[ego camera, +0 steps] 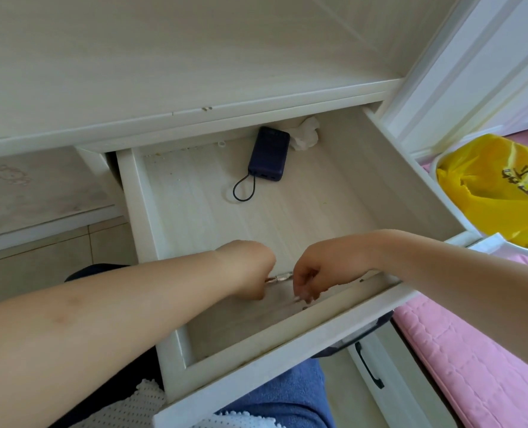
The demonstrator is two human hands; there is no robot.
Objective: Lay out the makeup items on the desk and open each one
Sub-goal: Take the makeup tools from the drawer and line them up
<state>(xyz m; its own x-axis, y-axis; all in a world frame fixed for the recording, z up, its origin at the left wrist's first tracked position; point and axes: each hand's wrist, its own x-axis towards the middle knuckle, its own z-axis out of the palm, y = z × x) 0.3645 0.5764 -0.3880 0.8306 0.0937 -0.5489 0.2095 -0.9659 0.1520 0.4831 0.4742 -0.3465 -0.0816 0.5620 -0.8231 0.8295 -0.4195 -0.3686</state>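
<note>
Inside an open white desk drawer [287,344], near its front wall, two bare hands reach down together. Much of what they handle is hidden: the left hand [250,270] is seen from the back, its fingers tucked out of sight beneath it, and the right hand [310,281] curls its fingers downward over the same spot. Between the hands a short stretch of a slim metallic makeup item [279,278] shows, silvery with a pinkish tint; its ends are covered, so its kind cannot be told. The left hand appears to grip one end. Whether the right hand's curled fingers hold anything cannot be told; a thin pale object lies blurred under its fingertips. Farther back on the drawer floor lies a dark blue power bank [268,154] with a looped black cord, beside a crumpled white tissue [306,134]. At the right edge, a yellow plastic bag [491,189] lines a white bin, partly cut off
</note>
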